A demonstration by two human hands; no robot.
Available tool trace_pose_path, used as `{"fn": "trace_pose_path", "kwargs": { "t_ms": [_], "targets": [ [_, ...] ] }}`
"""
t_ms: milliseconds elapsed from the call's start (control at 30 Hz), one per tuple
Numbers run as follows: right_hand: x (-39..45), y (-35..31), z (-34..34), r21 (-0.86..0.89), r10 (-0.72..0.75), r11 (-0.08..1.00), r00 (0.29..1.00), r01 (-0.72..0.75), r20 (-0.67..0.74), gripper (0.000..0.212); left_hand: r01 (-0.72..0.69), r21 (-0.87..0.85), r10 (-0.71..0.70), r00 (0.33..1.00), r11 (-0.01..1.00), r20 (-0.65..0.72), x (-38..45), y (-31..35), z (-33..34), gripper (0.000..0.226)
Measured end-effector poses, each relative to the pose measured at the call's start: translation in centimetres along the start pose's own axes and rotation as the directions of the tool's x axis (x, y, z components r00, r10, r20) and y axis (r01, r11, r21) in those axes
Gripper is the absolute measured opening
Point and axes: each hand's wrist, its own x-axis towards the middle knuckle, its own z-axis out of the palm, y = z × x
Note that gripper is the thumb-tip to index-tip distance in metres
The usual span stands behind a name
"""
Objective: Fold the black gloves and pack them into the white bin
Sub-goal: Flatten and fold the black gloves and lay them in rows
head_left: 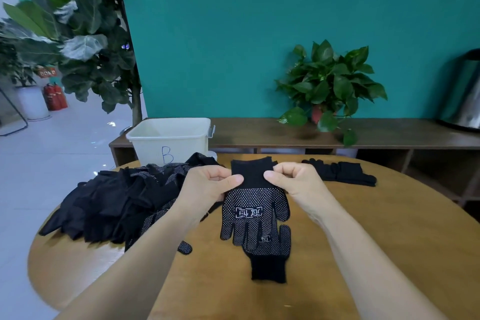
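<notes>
1. Teal wall [285, 21] fills the background, far beyond both hands.
2. Round wooden tabletop [376, 228] lies under both hands and carries all the gloves.
3. Long low wooden shelf [389, 135] runs along the wall, beyond the hands. On it: a leafy potted plant [330, 86], beyond and right of the right hand, and a steel kettle [465, 96] at the far right edge.
4. Tall large-leaved plant [78, 28] stands on the floor, far beyond and left of the left hand.
5. White bin [170, 141], marked "B", stands just beyond and slightly left of the left hand, at the tabletop's far edge. Interior looks bare as far as visible.
6. Heap of black gloves [111, 202] lies directly left of the left hand, touching its wrist side.
7. Left hand [205, 187] and right hand [296, 182]: each grip narrow, thumb and fingers pinching the cuff of one dotted glove [255, 205]. Cuff sits between the two grips; palm and fingers hang nearer the person, printed side up.
8. Second dotted glove [270, 254] lies flat on the tabletop below the held one, cuff toward the person, partly covered by it.
9. Small stack of gloves [342, 171] lies just beyond and right of the right hand.
</notes>
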Motion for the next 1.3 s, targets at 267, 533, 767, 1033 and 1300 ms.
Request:
{"fn": "trace_pose_path", "kwargs": {
  "t_ms": [267,533,767,1033,1300],
  "targets": [
    [1.9,1.8,-1.7,-0.054,0.034,0.998,0.999,-0.036,-0.037,0.024,0.001,0.042,-0.003,0.998,0.999,0.061,2.4,-0.5,0.8,0.011],
    [6.2,4.9,-3.3,-0.067,0.102,0.992,0.989,-0.109,-0.109,0.025,0.038,0.057,-0.042,0.997,0.998,0.071,8.0,-2.7,2.4,0.007],
    [11.7,7.0,-4.9,-0.084,0.077,0.992,0.981,-0.093,-0.179,0.027,0.050,0.049,-0.051,0.999,0.998,0.013,14.2,-3.7,4.2,0.014],
    [11.9,10.9,-5.0,-0.188,0.126,0.970,0.978,-0.157,-0.165,0.035,0.089,0.132,-0.100,0.992,0.987,0.083,15.4,-7.8,4.2,0.010],
    [9.7,10.8,-4.5,-0.255,0.108,0.956,0.984,-0.143,-0.143,0.037,0.022,0.159,-0.040,0.993,0.987,0.109,12.9,-7.8,3.8,0.002]
  ]
}}
